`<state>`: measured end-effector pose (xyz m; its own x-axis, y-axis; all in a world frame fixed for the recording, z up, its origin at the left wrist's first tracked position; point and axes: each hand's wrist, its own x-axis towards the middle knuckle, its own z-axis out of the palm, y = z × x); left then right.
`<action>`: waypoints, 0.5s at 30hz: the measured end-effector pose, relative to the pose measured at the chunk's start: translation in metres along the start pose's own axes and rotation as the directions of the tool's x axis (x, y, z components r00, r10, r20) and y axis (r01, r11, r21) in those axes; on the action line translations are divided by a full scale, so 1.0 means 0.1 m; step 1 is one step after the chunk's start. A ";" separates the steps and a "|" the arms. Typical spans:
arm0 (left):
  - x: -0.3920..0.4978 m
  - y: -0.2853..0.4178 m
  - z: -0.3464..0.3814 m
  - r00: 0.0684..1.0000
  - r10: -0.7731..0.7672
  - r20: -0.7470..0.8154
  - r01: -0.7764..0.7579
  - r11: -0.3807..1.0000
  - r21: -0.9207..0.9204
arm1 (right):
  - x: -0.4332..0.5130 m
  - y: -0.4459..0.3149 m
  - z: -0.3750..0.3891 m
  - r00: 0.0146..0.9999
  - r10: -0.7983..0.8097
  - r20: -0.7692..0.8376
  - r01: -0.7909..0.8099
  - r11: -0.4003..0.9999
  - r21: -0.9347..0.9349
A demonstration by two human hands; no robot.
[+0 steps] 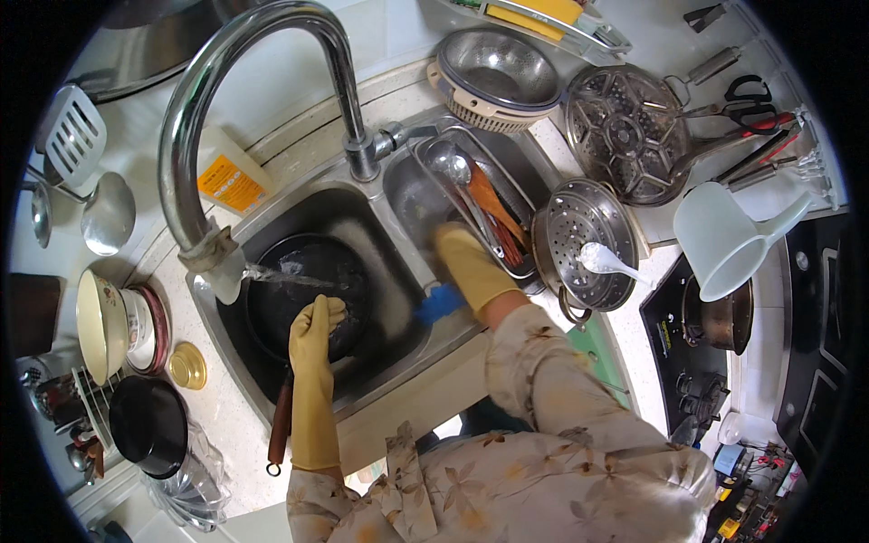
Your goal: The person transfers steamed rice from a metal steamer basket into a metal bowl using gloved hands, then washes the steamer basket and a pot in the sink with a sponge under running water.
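Note:
A black frying pan (278, 285) lies in the left sink basin (400, 285), its dark wooden handle (280, 424) resting over the front rim. Water runs into it from the curved faucet (234, 268). Above the pan, my left hand (314, 332) wears a yellow rubber glove, its fingers curled in with nothing visible in them. My gloved right hand (475, 268), blurred, reaches into the right basin (407, 197) beside the wire utensil basket (482, 149). What its fingers touch is hidden. A blue cloth (440, 305) lies near that wrist on the sink divider.
Spoons and a wooden spatula (492, 197) stand in the basket. A steamer pot (563, 203) holds a white spoon (604, 259). Stacked colanders (502, 75) sit behind. Bowls (102, 326), a glass dish (187, 365) and a black pot (148, 426) line the left counter.

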<state>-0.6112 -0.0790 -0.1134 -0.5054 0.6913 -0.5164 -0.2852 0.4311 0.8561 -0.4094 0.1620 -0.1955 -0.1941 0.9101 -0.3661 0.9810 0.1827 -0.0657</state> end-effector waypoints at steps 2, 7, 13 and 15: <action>-0.09 -0.02 0.02 0.998 -0.013 -0.057 0.013 1.000 -0.006 | -0.29 0.04 -0.30 0.967 -0.245 0.074 0.243 0.969 0.039; -0.24 0.16 0.21 1.000 0.014 0.014 -0.014 0.999 -0.050 | -0.97 0.11 -1.14 0.866 -0.333 -0.372 0.446 0.851 0.276; -0.44 0.24 0.27 1.000 0.001 -0.010 -0.001 1.000 0.003 | -0.80 -0.20 -1.42 0.933 -0.335 0.130 0.305 0.929 0.209; -0.53 0.18 0.21 0.997 0.032 -0.077 -0.032 0.999 -0.002 | -0.60 -0.38 -1.25 0.925 -0.273 0.266 0.299 0.952 -0.062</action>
<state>-0.5722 -0.0953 -0.0711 -0.5752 0.6581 -0.4859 -0.2708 0.4073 0.8722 -0.4358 0.1471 -0.0553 -0.4451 0.6930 -0.5671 0.8759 0.4687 -0.1148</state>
